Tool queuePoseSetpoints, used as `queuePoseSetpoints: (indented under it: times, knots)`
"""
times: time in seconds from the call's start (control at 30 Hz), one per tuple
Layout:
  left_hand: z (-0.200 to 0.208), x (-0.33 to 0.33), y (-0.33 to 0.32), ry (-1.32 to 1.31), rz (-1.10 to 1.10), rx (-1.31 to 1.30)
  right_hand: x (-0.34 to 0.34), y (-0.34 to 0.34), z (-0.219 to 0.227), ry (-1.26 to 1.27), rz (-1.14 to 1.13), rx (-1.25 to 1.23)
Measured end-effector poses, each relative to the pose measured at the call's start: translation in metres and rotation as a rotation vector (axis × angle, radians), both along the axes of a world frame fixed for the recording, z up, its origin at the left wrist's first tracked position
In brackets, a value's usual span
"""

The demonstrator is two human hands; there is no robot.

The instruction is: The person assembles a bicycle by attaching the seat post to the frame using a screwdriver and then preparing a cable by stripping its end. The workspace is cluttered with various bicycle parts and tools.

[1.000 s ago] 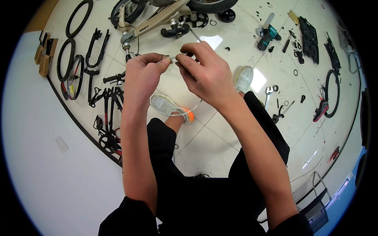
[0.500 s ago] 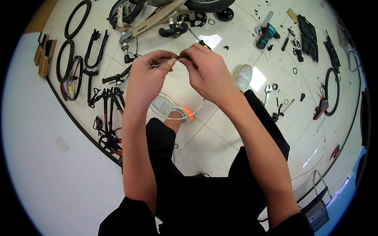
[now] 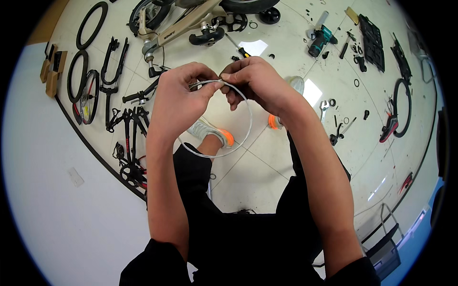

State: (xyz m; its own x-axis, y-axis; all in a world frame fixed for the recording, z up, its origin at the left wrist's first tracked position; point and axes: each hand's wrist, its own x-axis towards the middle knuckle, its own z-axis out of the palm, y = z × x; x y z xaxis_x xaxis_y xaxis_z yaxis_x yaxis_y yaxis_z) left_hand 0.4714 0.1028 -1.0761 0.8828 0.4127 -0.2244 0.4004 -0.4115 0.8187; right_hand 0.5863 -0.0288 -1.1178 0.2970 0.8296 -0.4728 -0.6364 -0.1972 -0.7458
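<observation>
A thin silvery-white cable (image 3: 251, 119) hangs in a round loop below my hands, over the floor between my feet. Part of the cable passes behind my left wrist. My left hand (image 3: 183, 97) is closed, pinching the cable between thumb and fingers near the top of the loop. Just beside it, my right hand (image 3: 260, 86) pinches the same stretch of cable with thumb and index finger, its other fingers curled beneath. The fingertips of both hands nearly touch, and the exact end of the cable is too small to make out.
A beige folding-bike frame (image 3: 188, 26) lies ahead, with a yellow-and-black screwdriver (image 3: 243, 51) nearby. Bike tyres (image 3: 78, 76), a black fork (image 3: 109, 88) and a black frame (image 3: 129, 138) lie left. Rightward are a teal drill (image 3: 322, 43), a wrench (image 3: 324, 112) and a tool case (image 3: 372, 43).
My hands have come down slightly toward me, and the right hand has turned. The cable loop now shows rounder and fuller between them. My right foot has shifted, showing its orange heel.
</observation>
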Motion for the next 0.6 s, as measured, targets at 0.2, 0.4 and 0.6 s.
queuePoseSetpoints:
  times: [0.2, 0.4, 0.6]
  knots:
    - [-0.004, -0.005, 0.003, -0.064, -0.012, 0.031, -0.001, 0.002, -0.002, 0.156, 0.024, -0.027]
    - [-0.011, -0.003, 0.009, 0.007, 0.023, 0.046, -0.006, 0.007, 0.001, -0.077, -0.047, -0.044]
    - [-0.008, -0.002, 0.01, -0.028, 0.165, -0.066, -0.009, 0.012, -0.003, -0.231, -0.252, -0.009]
